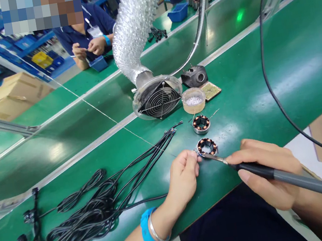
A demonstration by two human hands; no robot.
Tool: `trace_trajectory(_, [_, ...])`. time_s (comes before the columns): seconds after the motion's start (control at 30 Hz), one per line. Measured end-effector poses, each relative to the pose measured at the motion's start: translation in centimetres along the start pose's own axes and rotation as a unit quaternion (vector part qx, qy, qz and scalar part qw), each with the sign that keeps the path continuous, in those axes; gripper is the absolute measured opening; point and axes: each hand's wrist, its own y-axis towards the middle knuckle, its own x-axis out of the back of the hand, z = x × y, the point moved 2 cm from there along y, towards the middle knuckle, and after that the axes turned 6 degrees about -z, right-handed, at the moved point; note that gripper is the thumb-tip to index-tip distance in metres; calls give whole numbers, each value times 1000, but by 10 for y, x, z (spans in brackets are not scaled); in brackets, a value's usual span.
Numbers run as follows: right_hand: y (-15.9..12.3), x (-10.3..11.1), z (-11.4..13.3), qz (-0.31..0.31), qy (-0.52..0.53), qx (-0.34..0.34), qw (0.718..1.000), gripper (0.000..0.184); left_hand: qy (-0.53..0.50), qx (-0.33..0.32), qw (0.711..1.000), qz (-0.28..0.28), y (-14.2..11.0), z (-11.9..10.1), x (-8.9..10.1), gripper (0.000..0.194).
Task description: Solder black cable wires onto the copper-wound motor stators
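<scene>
My right hand (267,171) is closed round a grey soldering iron (299,182) whose tip touches the near edge of a round stator with copper windings (207,147) on the green table. My left hand (183,176) is pinched shut at the stator's left edge, holding a thin solder wire (111,118) that runs up and away to the left. A second stator (201,124) lies just behind the first.
A bundle of black cables (81,216) spreads at the left. Behind stand a fume fan (158,100) on a silver hose (136,22), a clear tub (193,100), a sponge (210,90) and a black holder (194,76). A person (87,38) works across the belt.
</scene>
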Motion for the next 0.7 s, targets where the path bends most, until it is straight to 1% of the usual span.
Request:
trace_trajectory(0.23, [2,-1,2,-13,-9,6,1000,21,22,-12,1000,-7,-1,-4,-1,56])
trace_trajectory(0.4, [0,2,2,-23,-4,4,1000,21,12,-8,1000,-4,1,-4,-2,57])
trace_trajectory(0.7, [-2,1,0,-27,-4,-6,1000,20,16,-15,1000,-1,-1,-3,-1,53])
